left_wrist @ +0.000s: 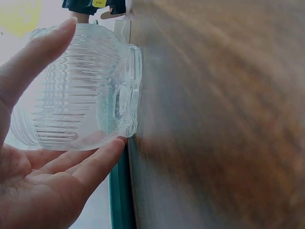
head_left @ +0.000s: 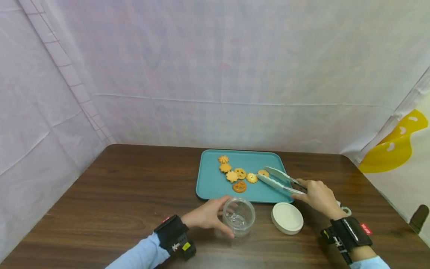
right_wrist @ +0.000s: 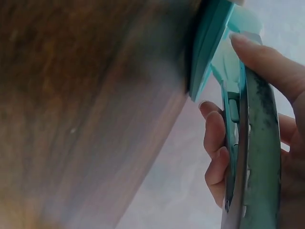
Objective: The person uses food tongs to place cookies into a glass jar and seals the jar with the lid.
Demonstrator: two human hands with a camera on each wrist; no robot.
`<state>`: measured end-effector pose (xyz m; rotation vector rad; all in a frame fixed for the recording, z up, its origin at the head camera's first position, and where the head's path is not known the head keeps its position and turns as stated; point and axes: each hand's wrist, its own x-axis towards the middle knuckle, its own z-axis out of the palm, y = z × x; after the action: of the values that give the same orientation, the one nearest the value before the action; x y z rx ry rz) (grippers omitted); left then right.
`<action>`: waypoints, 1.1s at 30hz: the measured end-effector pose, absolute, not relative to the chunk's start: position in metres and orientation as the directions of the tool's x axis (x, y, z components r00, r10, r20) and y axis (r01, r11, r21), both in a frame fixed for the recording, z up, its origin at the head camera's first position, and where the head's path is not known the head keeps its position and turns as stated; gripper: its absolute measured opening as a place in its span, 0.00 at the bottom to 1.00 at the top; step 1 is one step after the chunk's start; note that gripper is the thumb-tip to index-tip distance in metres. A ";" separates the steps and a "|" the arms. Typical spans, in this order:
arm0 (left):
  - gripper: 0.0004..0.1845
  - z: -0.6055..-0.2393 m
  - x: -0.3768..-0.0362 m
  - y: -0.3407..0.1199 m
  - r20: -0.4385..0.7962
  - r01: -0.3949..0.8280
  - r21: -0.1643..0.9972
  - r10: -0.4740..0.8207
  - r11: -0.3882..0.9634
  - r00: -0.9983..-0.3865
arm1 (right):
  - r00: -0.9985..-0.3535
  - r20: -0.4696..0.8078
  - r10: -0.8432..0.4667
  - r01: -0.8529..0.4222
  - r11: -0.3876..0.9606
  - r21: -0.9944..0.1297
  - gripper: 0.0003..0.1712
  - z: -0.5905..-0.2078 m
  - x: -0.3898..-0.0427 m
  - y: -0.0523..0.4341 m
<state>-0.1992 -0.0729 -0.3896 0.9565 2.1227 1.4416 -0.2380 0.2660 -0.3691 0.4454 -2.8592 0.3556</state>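
My left hand (head_left: 208, 216) holds a clear glass jar (head_left: 239, 221) at its left side. In the left wrist view the thumb lies along one side of the ribbed jar (left_wrist: 76, 90) and the fingers along the other. The jar's base is at the tabletop and its mouth faces up. My right hand (head_left: 319, 198) grips a pair of tongs (head_left: 280, 186), their arms spread. The tong tips reach over the teal tray (head_left: 208, 188), one on each side of a round cookie (head_left: 263, 173). In the right wrist view, thumb and fingers squeeze the tongs' metal handles (right_wrist: 262, 138).
Several more cookies (head_left: 231, 176), some flower-shaped, and a pretzel-shaped one (head_left: 239, 186) lie on the tray. A white round lid (head_left: 287, 218) rests on the brown wooden table (head_left: 134, 198), between the jar and my right hand. White cloth (head_left: 215, 74) hangs behind the table.
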 end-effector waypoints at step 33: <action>0.41 -0.386 -0.198 -0.072 0.045 0.297 0.929 0.726 0.223 -0.686 | -0.882 0.406 -0.240 -0.366 0.891 -0.268 0.27 -0.353 -0.207 0.275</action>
<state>-0.1976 -0.0724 -0.3862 0.9440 2.1039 1.4583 -0.2072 0.2745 -0.3534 0.4471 -2.6924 0.4814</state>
